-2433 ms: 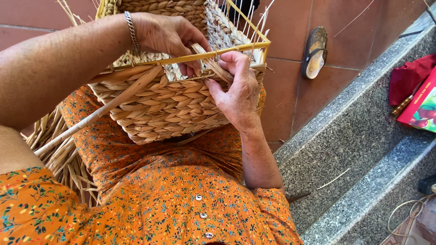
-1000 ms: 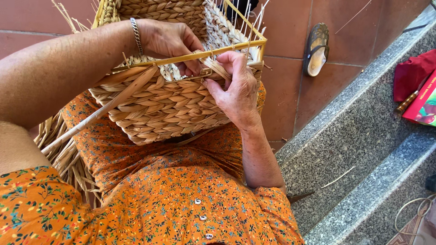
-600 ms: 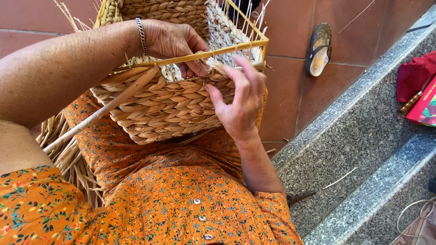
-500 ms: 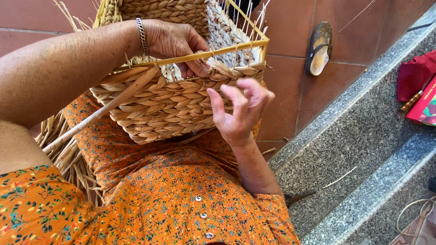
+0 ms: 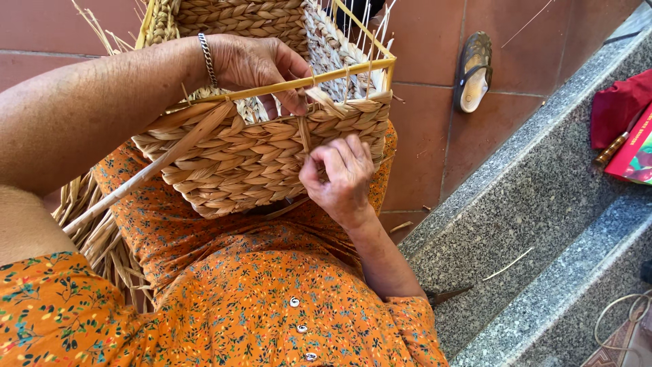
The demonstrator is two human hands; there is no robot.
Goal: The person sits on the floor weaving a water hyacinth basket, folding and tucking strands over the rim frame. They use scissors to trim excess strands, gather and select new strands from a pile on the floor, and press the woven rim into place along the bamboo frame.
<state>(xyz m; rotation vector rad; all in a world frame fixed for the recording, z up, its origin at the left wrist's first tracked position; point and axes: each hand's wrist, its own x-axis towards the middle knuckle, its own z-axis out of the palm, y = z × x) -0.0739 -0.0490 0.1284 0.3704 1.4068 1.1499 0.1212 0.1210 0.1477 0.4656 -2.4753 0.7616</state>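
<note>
A half-woven straw basket [image 5: 238, 163] rests on my lap, its open side facing away, with a yellow frame rod [image 5: 339, 73] running along the rim. My left hand [image 5: 258, 64], with a silver bracelet at the wrist, reaches over the rim and grips the weave and rod near the top edge. My right hand [image 5: 343, 177] sits lower against the basket's front wall. Its thumb and fingers pinch a flat straw strand [image 5: 303, 132] that hangs down from the rim. A long pale reed [image 5: 149, 170] slants from the rim down to the left.
A bundle of loose straw [image 5: 95, 231] lies by my left thigh. A sandal [image 5: 473, 71] lies on the red floor tiles. To the right are grey granite steps [image 5: 536, 204] with a red cloth [image 5: 618, 105], a colourful book [image 5: 638, 153] and a coil of cord [image 5: 621, 319].
My right hand let go at the rim, opened, dropped lower along the basket's front and closed on the hanging strand. My left hand stayed on the rim.
</note>
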